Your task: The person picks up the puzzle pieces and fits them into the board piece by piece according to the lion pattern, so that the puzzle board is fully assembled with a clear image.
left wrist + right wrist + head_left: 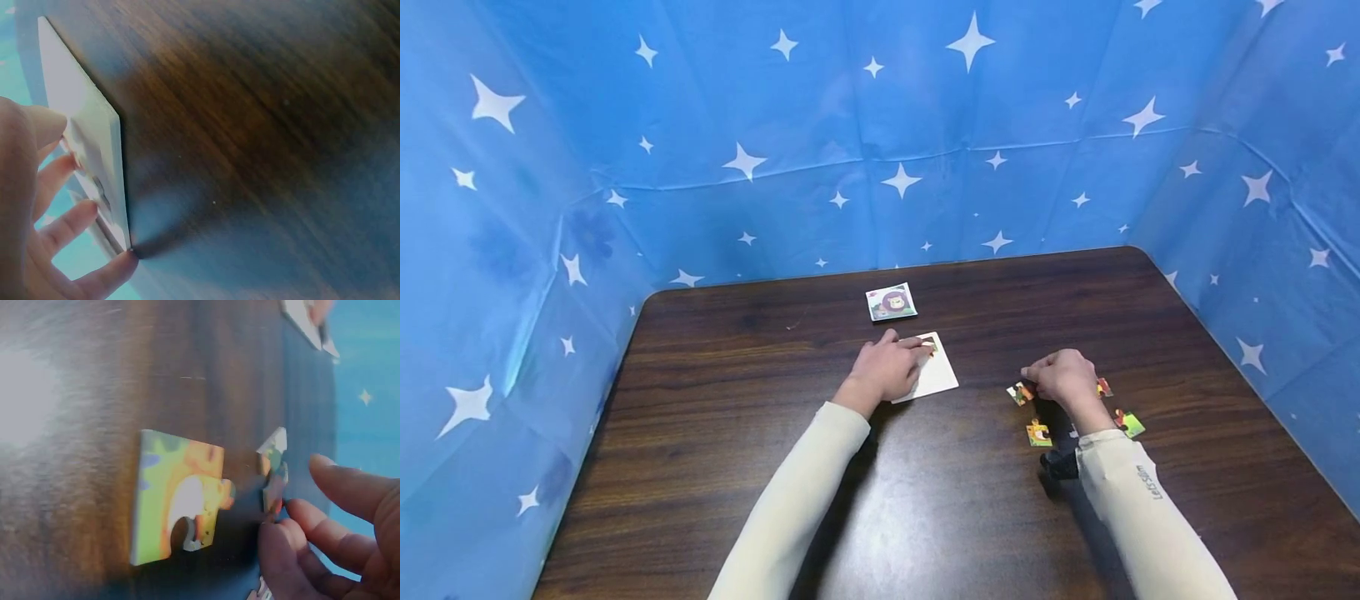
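Note:
My left hand (891,367) rests over a white square board (940,379) with a coloured puzzle piece (931,344) at its far corner; in the left wrist view its spread fingers (69,225) lie along the board. My right hand (1063,379) is low over loose puzzle pieces. Its thumb and curled fingers come together beside a white, green and orange puzzle piece (273,456); whether they pinch it I cannot tell. Nearer me lies a yellow-and-orange puzzle piece (1039,433). To the right are a green puzzle piece (1130,423) and a red one (1103,387), partly hidden by the hand.
A picture card with a lion (892,302) lies beyond the board, near the far edge of the dark wooden table (722,433). Blue cloth with white stars (820,125) hangs behind and at both sides. A small black object (1060,465) is by the right cuff.

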`<state>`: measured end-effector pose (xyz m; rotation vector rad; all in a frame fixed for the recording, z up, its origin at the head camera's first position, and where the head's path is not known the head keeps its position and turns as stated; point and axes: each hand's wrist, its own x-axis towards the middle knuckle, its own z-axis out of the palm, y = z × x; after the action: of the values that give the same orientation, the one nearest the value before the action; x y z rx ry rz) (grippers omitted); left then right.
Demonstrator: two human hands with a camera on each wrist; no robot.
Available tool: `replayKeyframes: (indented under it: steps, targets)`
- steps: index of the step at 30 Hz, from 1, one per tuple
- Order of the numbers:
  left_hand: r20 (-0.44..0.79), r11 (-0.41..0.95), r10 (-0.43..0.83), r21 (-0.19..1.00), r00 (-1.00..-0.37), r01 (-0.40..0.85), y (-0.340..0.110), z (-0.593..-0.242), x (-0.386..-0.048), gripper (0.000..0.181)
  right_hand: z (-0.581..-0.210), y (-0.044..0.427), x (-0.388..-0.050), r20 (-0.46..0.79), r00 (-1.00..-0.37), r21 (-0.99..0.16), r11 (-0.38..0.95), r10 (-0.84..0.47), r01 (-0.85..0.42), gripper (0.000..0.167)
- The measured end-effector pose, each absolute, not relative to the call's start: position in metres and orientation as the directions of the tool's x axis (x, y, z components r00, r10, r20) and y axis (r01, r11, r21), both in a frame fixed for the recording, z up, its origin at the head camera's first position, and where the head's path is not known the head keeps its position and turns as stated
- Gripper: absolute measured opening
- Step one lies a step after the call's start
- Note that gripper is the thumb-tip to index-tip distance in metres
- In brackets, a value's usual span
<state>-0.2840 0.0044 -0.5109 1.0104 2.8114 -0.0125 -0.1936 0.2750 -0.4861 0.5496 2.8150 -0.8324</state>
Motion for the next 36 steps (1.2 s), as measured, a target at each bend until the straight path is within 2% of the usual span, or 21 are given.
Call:
replayKeyframes:
  steps: [5, 10, 14, 17, 20, 23, 25, 28, 30, 36]
  targets:
    - [-0.148, 0.776, 0.627, 0.032, -0.765, 0.63, 0.004, -0.509, -0.284, 0.046, -0.488, 0.267, -0.195, -0.264, -0.933, -0.405, 0.85, 0.244, 0.337, 0.024]
    - [-0.148, 0.772, 0.632, 0.042, -0.76, 0.634, 0.004, -0.507, -0.284, 0.046, -0.489, 0.257, -0.198, -0.261, -0.931, -0.331, 0.883, 0.254, 0.333, 0.02]
    - [-0.156, 0.775, 0.628, 0.045, -0.762, 0.63, 0.003, -0.508, -0.284, 0.047, -0.49, 0.256, -0.198, -0.247, -0.933, -0.349, 0.874, 0.262, 0.338, 0.018]
    - [-0.159, 0.777, 0.626, 0.046, -0.763, 0.628, 0.003, -0.509, -0.284, 0.047, -0.491, 0.258, -0.198, -0.233, -0.934, -0.415, 0.841, 0.271, 0.348, 0.017]
    - [-0.168, 0.776, 0.627, 0.047, -0.76, 0.629, 0.004, -0.509, -0.284, 0.047, -0.494, 0.264, -0.198, -0.252, -0.923, -0.582, 0.716, 0.292, 0.385, 0.014]
    - [-0.176, 0.777, 0.626, 0.051, -0.76, 0.628, 0.004, -0.508, -0.284, 0.048, -0.496, 0.271, -0.2, -0.328, -0.89, -0.76, 0.472, 0.317, 0.448, 0.019]
    - [-0.177, 0.778, 0.625, 0.056, -0.761, 0.626, 0.003, -0.506, -0.284, 0.047, -0.496, 0.275, -0.203, -0.374, -0.869, -0.831, 0.299, 0.325, 0.469, 0.023]
    - [-0.179, 0.782, 0.62, 0.061, -0.764, 0.62, 0.002, -0.505, -0.284, 0.047, -0.492, 0.277, -0.208, -0.417, -0.845, -0.873, 0.112, 0.335, 0.475, 0.027]
    - [-0.179, 0.785, 0.616, 0.063, -0.767, 0.616, 0.002, -0.505, -0.284, 0.046, -0.489, 0.276, -0.211, -0.421, -0.838, -0.883, 0.054, 0.348, 0.466, 0.027]
    - [-0.159, 0.791, 0.612, 0.099, -0.775, 0.604, 0.003, -0.503, -0.287, 0.043, -0.48, 0.26, -0.221, -0.401, -0.847, -0.903, 0.005, 0.349, 0.43, 0.029]
